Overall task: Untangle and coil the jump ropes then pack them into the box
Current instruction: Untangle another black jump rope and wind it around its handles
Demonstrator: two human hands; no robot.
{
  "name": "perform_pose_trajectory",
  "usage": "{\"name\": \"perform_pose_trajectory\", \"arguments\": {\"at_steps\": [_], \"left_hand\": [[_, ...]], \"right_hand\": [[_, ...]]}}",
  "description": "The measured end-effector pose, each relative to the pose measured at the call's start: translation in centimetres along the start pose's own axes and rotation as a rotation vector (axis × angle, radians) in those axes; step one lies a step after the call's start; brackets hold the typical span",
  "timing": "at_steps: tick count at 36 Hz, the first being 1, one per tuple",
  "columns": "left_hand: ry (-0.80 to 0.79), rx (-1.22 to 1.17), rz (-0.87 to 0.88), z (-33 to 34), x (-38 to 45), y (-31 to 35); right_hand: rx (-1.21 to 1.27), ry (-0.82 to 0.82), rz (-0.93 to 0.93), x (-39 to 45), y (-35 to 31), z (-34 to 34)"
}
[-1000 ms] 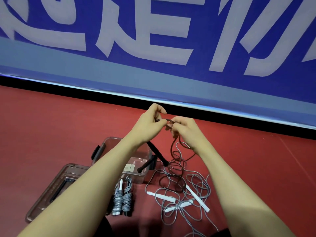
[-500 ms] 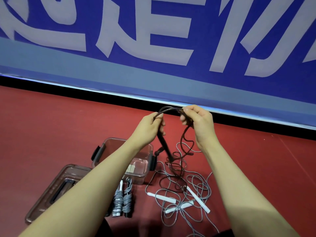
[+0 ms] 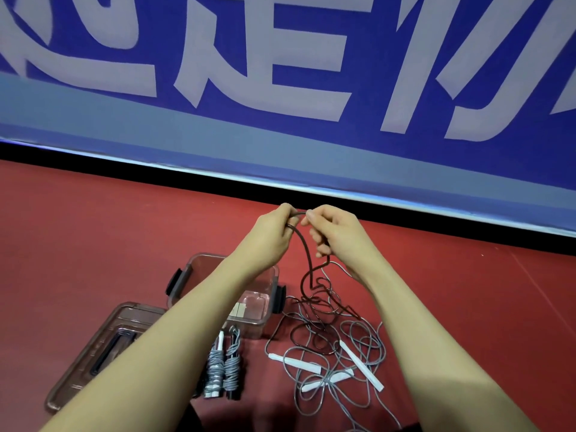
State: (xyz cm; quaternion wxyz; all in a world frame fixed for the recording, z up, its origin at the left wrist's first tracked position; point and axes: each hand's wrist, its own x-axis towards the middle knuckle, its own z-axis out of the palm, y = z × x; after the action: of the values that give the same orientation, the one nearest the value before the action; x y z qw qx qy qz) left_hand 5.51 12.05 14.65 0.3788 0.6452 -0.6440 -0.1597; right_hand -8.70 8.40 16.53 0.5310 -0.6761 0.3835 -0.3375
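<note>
Both hands are raised above the red floor, close together. My left hand (image 3: 274, 233) and my right hand (image 3: 335, 230) each pinch the dark jump rope (image 3: 307, 260), which hangs down from them into a tangle (image 3: 324, 310). Its black handles are hidden. Grey ropes with white handles (image 3: 358, 363) lie tangled below it. Two coiled ropes (image 3: 223, 369) lie side by side in front of the clear plastic box (image 3: 265, 307), which stands open under my left forearm.
The box's lid (image 3: 93, 353) lies flat on the floor at lower left. A blue banner wall with large white characters (image 3: 280, 73) rises behind the red floor, with a black strip along its base.
My hands spread apart half a second ago, with a black handle dangling under my left hand. Now they are close together again and the handle is out of sight.
</note>
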Motion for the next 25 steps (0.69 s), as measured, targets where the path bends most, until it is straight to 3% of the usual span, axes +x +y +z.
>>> {"name": "perform_pose_trajectory", "arguments": {"at_steps": [4, 8, 15, 21, 23, 25], "left_hand": [[0.03, -0.116, -0.032, 0.0, 0.11, -0.01], [0.044, -0.283, -0.109, 0.03, 0.29, -0.13], [0.098, -0.22, -0.042, -0.14, -0.01, 0.35], [0.121, -0.346, -0.086, -0.51, 0.1, 0.31], [0.111, -0.365, -0.121, -0.32, -0.08, 0.24], [0.126, -0.342, -0.14, -0.15, -0.13, 0.05]], "right_hand": [[0.047, 0.094, -0.089, 0.13, -0.13, 0.13], [0.283, 0.138, -0.157, 0.33, -0.26, -0.18], [0.503, 0.181, -0.201, 0.36, -0.23, -0.14], [0.694, 0.193, -0.196, 0.47, -0.11, -0.55], [0.674, 0.231, -0.179, 0.47, -0.06, -0.63], [0.481, 0.319, -0.147, 0.6, 0.07, -0.67]]}}
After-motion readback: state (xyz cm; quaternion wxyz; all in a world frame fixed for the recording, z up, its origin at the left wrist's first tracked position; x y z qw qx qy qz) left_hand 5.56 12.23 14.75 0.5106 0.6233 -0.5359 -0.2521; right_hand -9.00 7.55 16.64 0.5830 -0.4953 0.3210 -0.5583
